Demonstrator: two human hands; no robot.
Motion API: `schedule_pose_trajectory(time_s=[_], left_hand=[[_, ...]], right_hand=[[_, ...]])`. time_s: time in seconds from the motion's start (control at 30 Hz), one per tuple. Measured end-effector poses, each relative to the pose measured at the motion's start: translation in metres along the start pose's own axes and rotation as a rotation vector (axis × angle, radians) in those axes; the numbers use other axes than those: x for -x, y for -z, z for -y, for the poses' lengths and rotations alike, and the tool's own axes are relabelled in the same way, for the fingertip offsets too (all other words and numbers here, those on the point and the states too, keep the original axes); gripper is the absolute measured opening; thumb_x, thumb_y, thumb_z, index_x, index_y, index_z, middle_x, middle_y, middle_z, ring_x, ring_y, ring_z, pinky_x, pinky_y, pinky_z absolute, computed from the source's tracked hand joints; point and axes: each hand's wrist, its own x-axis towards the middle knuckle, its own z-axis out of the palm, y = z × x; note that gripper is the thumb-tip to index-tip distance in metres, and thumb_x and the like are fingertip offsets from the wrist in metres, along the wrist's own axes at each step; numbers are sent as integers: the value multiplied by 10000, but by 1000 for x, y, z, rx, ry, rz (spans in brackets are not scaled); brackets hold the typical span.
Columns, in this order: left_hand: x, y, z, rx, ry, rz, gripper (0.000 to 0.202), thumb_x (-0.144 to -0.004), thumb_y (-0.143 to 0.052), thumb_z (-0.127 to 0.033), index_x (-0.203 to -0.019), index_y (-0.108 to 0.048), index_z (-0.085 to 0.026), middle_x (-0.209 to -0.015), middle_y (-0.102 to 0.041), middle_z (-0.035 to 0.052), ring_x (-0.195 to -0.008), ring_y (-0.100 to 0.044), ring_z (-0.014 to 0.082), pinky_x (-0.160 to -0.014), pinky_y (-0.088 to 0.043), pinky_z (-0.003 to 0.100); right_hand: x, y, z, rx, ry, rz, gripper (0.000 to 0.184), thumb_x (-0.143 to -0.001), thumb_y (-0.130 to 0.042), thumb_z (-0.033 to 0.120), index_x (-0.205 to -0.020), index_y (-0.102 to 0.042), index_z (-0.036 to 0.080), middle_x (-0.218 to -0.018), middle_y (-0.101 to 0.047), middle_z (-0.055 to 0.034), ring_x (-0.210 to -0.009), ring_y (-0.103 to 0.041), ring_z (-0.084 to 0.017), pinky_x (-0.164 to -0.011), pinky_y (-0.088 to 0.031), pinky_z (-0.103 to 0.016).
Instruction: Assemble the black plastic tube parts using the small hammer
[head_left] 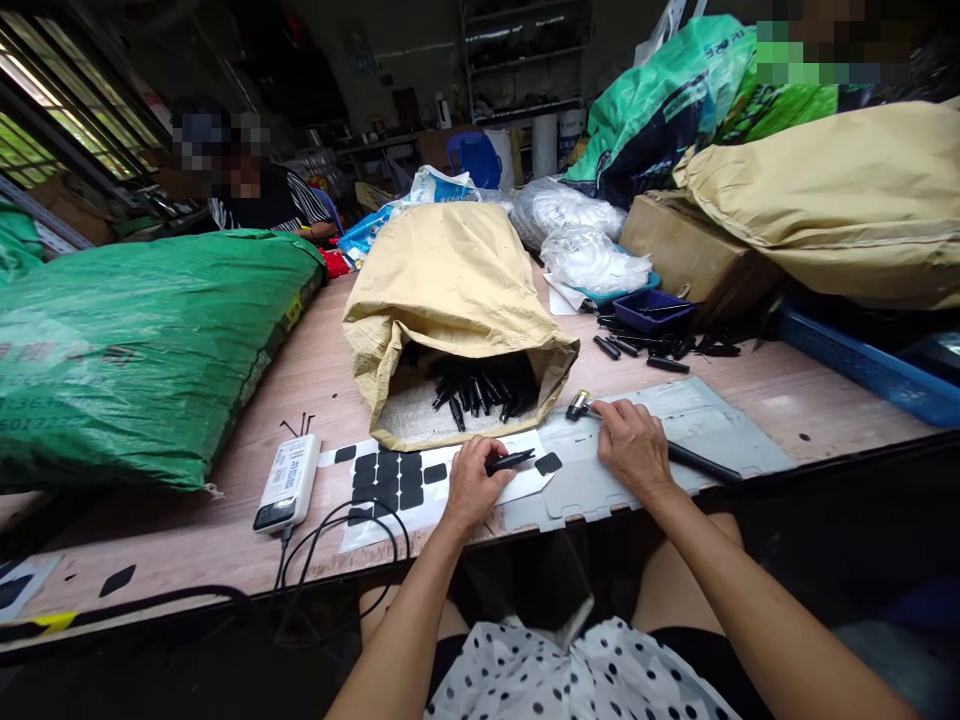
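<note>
My left hand (471, 482) is closed on a slim black pen-like part (511, 461), held over a white backing sheet (442, 490) that carries several black square stickers (388, 475). One loose black sticker (548, 463) lies just right of the part's tip. My right hand (632, 443) rests on a grey metal plate (697, 430) and grips a small hammer (579, 405) whose black handle (701, 462) runs out to the right. Straight ahead, an open tan sack (450, 290) lies on its side with several more black parts (480, 390) spilling inside its mouth.
A white power bank (288, 482) with a black cable lies left of the sheet. A big green sack (142, 350) fills the left of the wooden table. A blue tray (654, 308) and loose black parts (660, 348) sit at right, below more sacks. Another person (255, 195) sits beyond.
</note>
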Motion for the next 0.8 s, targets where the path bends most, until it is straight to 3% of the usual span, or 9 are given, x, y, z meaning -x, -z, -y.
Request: schedule_pose_trajectory(time_s=[0.3, 0.43, 0.5, 0.57, 0.63, 0.7, 0.8], left_hand=[[0, 0, 2, -3, -42, 26, 124, -801, -697, -208, -916, -653, -229, -972, -666, 22, -949, -575, 227, -878, -425, 367], [14, 11, -11, 132, -86, 36, 136, -879, -632, -300, -991, -645, -223, -1011, -663, 49, -960, -575, 228, -892, -446, 364], [32, 18, -24, 243, -88, 110, 190, -926, -576, -342, -1060, -643, -225, -1044, -667, 59, -971, -587, 225, -890, -459, 348], [57, 20, -36, 329, -64, 294, 229, -944, -563, -379, -1094, -658, -234, -1022, -681, 48, -930, -601, 212, -848, -466, 320], [82, 9, -38, 355, -14, 528, 234, -914, -615, -405, -1066, -689, -243, -929, -684, 20, -826, -595, 189, -753, -455, 289], [104, -13, -26, 312, 78, 664, 217, -854, -678, -386, -1015, -710, -245, -826, -662, -5, -741, -569, 171, -675, -424, 274], [122, -58, 12, 175, 372, 597, 209, -799, -686, -320, -985, -718, -229, -750, -641, -5, -730, -582, 189, -670, -427, 290]], right_hand=[[-1, 3, 3, -3, -20, 6, 333, -906, -518, 166, -1202, -656, 230, -1003, -620, -75, -977, -486, -240, -787, -299, -340], [-2, 3, 3, -12, -28, 5, 328, -899, -522, 170, -1194, -654, 224, -1003, -617, -79, -979, -481, -242, -790, -301, -339], [-2, 2, 3, -8, -27, 10, 322, -902, -517, 175, -1190, -653, 222, -1005, -617, -81, -979, -482, -244, -789, -301, -343], [-2, 2, 2, -4, -29, 14, 319, -903, -515, 178, -1187, -653, 223, -1008, -616, -82, -977, -482, -246, -786, -300, -348], [-2, 2, 2, -4, -33, 16, 321, -900, -516, 178, -1188, -651, 222, -1010, -616, -84, -978, -482, -249, -783, -297, -351], [-2, 2, 3, -9, -35, 21, 325, -899, -516, 175, -1192, -649, 221, -1014, -617, -87, -982, -483, -250, -778, -296, -351], [-3, 3, 3, -15, -36, 32, 321, -907, -510, 175, -1191, -652, 220, -1021, -621, -88, -987, -489, -250, -776, -296, -348]])
